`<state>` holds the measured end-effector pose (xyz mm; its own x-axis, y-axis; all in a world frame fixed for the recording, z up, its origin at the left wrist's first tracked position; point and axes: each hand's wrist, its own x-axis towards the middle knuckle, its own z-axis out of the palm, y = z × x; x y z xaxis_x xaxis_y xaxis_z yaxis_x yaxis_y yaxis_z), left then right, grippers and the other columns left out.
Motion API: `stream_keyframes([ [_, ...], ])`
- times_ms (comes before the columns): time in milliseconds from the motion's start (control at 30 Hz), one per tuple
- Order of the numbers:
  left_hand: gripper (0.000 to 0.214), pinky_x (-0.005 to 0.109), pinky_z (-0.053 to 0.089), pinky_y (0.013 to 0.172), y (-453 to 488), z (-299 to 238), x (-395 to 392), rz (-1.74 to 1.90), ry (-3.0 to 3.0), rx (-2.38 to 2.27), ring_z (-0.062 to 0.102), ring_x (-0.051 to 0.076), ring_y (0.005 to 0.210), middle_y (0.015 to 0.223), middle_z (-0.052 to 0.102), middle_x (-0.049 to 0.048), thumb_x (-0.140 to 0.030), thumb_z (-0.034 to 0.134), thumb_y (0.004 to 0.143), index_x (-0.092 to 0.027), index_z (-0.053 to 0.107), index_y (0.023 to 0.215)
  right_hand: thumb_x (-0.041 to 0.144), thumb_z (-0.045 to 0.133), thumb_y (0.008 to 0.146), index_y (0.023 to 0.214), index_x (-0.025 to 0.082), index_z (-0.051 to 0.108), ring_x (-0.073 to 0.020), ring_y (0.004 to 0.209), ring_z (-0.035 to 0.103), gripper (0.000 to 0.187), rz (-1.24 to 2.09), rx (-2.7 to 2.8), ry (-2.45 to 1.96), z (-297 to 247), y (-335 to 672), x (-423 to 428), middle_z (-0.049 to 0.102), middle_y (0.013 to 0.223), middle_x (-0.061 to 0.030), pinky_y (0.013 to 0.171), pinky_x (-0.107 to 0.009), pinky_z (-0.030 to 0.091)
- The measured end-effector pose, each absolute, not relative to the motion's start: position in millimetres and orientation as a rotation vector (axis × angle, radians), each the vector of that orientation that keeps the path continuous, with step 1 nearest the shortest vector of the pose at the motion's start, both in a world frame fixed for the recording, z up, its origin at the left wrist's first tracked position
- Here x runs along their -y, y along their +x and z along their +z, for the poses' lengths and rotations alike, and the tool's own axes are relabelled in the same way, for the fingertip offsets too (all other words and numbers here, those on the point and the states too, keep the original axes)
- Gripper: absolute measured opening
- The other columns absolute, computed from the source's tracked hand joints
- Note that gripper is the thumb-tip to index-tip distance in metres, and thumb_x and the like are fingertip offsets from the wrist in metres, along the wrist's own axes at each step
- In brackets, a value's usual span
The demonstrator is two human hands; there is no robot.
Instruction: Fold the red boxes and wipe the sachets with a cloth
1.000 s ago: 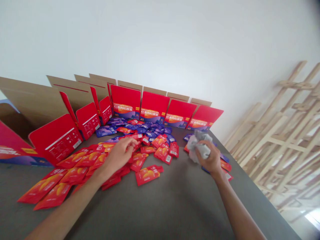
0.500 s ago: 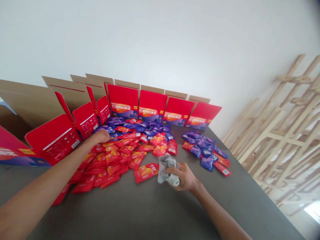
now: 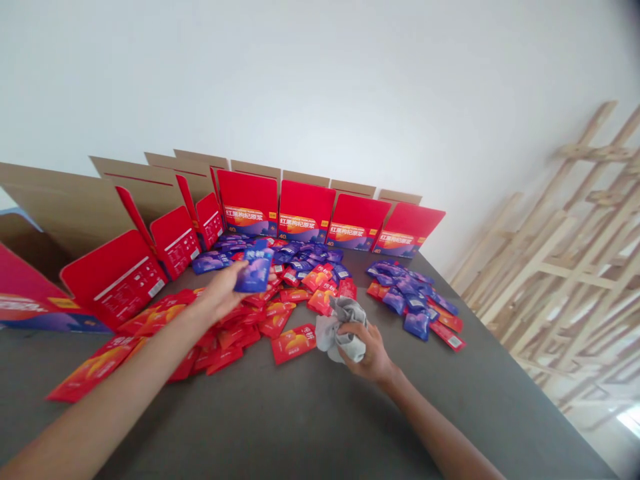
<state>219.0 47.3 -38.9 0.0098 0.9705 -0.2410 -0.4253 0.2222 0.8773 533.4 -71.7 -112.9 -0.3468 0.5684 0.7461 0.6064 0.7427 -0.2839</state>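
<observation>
A purple pouch (image 3: 254, 272) is held up in my left hand (image 3: 223, 288), thumb on its near side and fingers behind it. Beneath that hand spreads a heap of red pouches (image 3: 227, 337), with purple pouches (image 3: 310, 252) toward the back. My right hand (image 3: 369, 352) is closed round a crumpled grey cloth (image 3: 345, 327), just above the table. Beside the cloth, on its left, one red pouch (image 3: 294, 343) lies flat and apart from the heap.
Open red boxes (image 3: 305, 210) stand in a row at the back, and more boxes (image 3: 117, 280) line the left side. A smaller pile of purple and red pouches (image 3: 413, 293) lies on the right of the dark table (image 3: 310, 427). Wooden racks (image 3: 560, 267) lean beyond the right edge.
My left hand has come up from the heap and moved right, now with a purple pouch in it. My right hand and the cloth have barely shifted.
</observation>
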Motion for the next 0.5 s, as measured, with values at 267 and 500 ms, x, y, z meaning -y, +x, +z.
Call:
stream_keyframes([
  [267, 0.024, 0.030, 0.062, 0.077, 342.0, -109.2, 55.2, 0.959, 0.368, -0.766, 0.075, 0.018, 0.075, 0.096, 0.079, 0.0102, -0.014, 0.059, 0.098, -0.012, 0.066, 0.121, 0.020, 0.066, 0.090, 0.104, 0.027, 0.059, -0.0203, 0.077, 0.066, 0.017, 0.120, 1.753, -0.969, -105.9, 529.4, 74.1, 0.070, 0.090, -0.0022, 0.072, -0.032, 0.053],
  [500, 0.036, 0.032, 0.059, 0.088, 360.6, -131.4, 64.4, 1.121, 0.453, -0.632, 0.074, 0.024, 0.099, 0.098, 0.079, 0.0090, -0.040, 0.086, 0.080, -0.014, 0.074, 0.102, 0.017, 0.069, 0.083, 0.112, 0.024, 0.064, -0.0207, 0.083, 0.067, 0.030, 0.278, 2.144, -1.230, -108.0, 514.8, 75.2, 0.071, 0.096, -0.0050, 0.073, -0.028, 0.049],
])
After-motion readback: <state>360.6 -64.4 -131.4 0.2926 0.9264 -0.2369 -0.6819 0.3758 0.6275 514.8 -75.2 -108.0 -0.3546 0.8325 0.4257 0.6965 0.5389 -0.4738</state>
